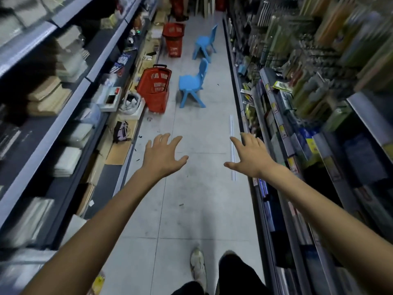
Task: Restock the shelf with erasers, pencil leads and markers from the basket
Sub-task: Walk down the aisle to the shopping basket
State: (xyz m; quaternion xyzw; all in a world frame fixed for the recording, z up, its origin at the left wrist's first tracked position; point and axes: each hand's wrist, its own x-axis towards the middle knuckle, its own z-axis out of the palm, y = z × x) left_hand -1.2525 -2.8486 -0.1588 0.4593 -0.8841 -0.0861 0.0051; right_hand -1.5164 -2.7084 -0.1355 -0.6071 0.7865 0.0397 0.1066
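Note:
I stand in a narrow shop aisle and look down its length. My left hand (pixel 162 155) and my right hand (pixel 249 155) stretch out in front of me over the floor, fingers spread, holding nothing. A red shopping basket (pixel 154 90) stands on the floor ahead at the left, well beyond both hands. A second red basket (pixel 173 39) stands farther down the aisle. The stationery shelf (pixel 297 116) on my right carries hanging packets and boxed goods, blurred by motion.
Two blue plastic chairs (pixel 191 84) (pixel 205 42) stand in the aisle past the near basket. The left shelving (pixel 53 116) holds stacked paper and boxes. Cardboard and cables (pixel 121 133) lie on its bottom ledge. My feet (pixel 198 267) show at the lower edge.

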